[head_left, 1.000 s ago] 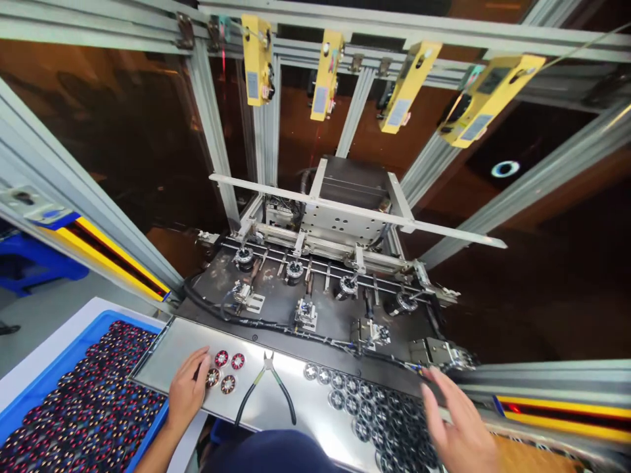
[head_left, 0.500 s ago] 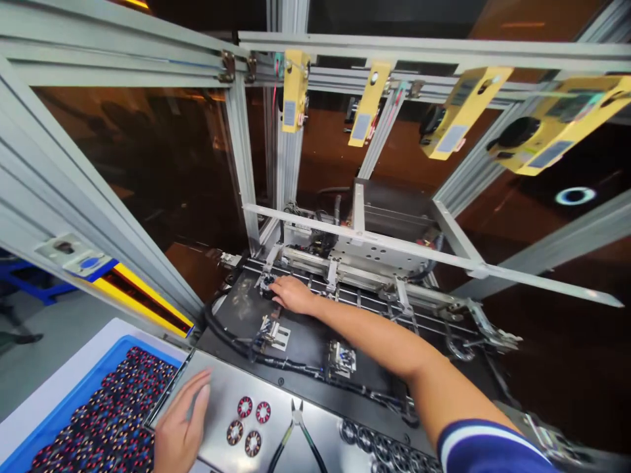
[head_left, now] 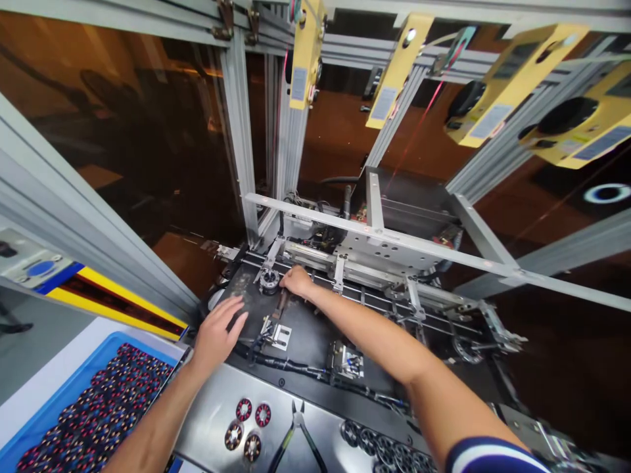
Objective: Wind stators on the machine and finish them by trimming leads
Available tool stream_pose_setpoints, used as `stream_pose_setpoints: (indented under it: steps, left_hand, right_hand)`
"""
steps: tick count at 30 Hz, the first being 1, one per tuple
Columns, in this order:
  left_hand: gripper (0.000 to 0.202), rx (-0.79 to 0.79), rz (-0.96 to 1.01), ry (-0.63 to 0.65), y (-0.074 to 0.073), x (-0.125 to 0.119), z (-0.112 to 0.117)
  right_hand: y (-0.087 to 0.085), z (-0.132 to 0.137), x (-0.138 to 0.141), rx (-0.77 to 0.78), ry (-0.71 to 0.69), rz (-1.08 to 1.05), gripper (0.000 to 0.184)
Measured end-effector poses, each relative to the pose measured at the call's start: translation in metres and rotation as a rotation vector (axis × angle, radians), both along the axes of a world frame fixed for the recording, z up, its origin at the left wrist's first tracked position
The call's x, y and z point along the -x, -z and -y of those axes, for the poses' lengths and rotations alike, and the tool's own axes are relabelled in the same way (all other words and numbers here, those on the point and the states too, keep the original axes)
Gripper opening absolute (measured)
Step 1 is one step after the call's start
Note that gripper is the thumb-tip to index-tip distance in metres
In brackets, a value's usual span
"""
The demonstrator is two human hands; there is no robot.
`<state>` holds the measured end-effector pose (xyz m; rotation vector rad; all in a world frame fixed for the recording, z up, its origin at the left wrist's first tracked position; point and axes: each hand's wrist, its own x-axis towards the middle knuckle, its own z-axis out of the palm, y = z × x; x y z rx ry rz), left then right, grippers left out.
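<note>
A round metal part with a dark centre [head_left: 269, 281] sits on the black machine bed, under a small bracket at the rail's left end. Just right of it is my right hand [head_left: 298, 281], its fingers curled together; whatever they may hold is hidden. My left hand [head_left: 219, 328] hovers over the bed's front left, fingers stretched out and thumb apart, holding nothing. Between the hands lies a narrow brown strip [head_left: 280, 306]. Several wound copper coil rings [head_left: 253, 447] rest on the metal tray [head_left: 210, 420] closer to me.
Pliers [head_left: 298, 427] lie jaws-away on the tray, with several round metal parts [head_left: 367, 440] to their right. A blue bin [head_left: 111, 345] full of coil rings stands left. Small sensor brackets [head_left: 280, 336], cables and a crossbar [head_left: 335, 223] surround the bed; yellow units [head_left: 389, 79] hang above.
My left hand has moved from the tray forward over the bed, towards the round part. My right hand has drawn slightly right, off that part, uncovering it. The camera view has shifted.
</note>
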<state>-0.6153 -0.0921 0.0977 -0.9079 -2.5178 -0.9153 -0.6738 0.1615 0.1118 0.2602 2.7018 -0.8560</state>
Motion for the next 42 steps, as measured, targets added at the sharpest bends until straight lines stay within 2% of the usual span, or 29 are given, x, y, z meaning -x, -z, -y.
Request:
stream_pose_setpoints:
  steps: [3, 5, 8, 11, 15, 20, 23, 26, 29, 31, 35, 39, 42]
  left_hand:
    - [0.031, 0.118, 0.005, 0.09, -0.003, 0.034, -0.03]
    - [0.035, 0.192, 0.013, 0.127, -0.002, 0.045, -0.045]
    - [0.04, 0.283, 0.028, 0.15, 0.001, 0.049, -0.057]
    - [0.046, 0.346, 0.038, 0.154, 0.002, 0.048, -0.061]
    - [0.048, 0.404, 0.055, 0.151, 0.0, 0.046, -0.064]
    - [0.053, 0.449, 0.09, 0.14, 0.0, 0.043, -0.066]
    - [0.056, 0.465, 0.105, 0.133, 0.001, 0.041, -0.067]
    - [0.055, 0.478, 0.111, 0.128, 0.0, 0.04, -0.067]
    - [0.052, 0.484, 0.108, 0.127, -0.001, 0.04, -0.067]
    - [0.051, 0.486, 0.11, 0.131, -0.001, 0.04, -0.066]
    - [0.051, 0.481, 0.132, 0.147, -0.001, 0.043, -0.063]
    - [0.048, 0.462, 0.142, 0.178, -0.006, 0.048, -0.062]
    - [0.043, 0.435, 0.126, 0.164, -0.017, 0.05, -0.062]
  right_hand:
    - [0.002, 0.006, 0.017, 0.086, 0.146, 0.136, 0.031]
    - [0.003, 0.01, 0.022, 0.128, 0.22, 0.198, 0.032]
    - [0.004, 0.012, 0.024, 0.163, 0.307, 0.238, 0.032]
    - [0.001, 0.009, 0.024, 0.191, 0.368, 0.188, 0.032]
    - [-0.002, 0.009, 0.023, 0.284, 0.362, 0.122, 0.03]
    - [0.002, 0.014, 0.019, 0.372, 0.339, 0.137, 0.031]
    - [0.0, 0.015, 0.018, 0.374, 0.31, 0.135, 0.032]
    - [-0.011, 0.015, 0.015, 0.334, 0.255, 0.094, 0.032]
    - [-0.032, 0.012, -0.004, 0.265, 0.159, -0.003, 0.031]
    - [-0.048, 0.001, -0.029, 0.224, 0.058, -0.083, 0.029]
    - [-0.068, -0.053, -0.098, 0.111, -0.113, -0.167, 0.024]
    - [-0.061, -0.113, -0.144, -0.083, -0.113, -0.192, 0.022]
    - [-0.045, -0.13, -0.152, -0.175, -0.161, -0.244, 0.025]
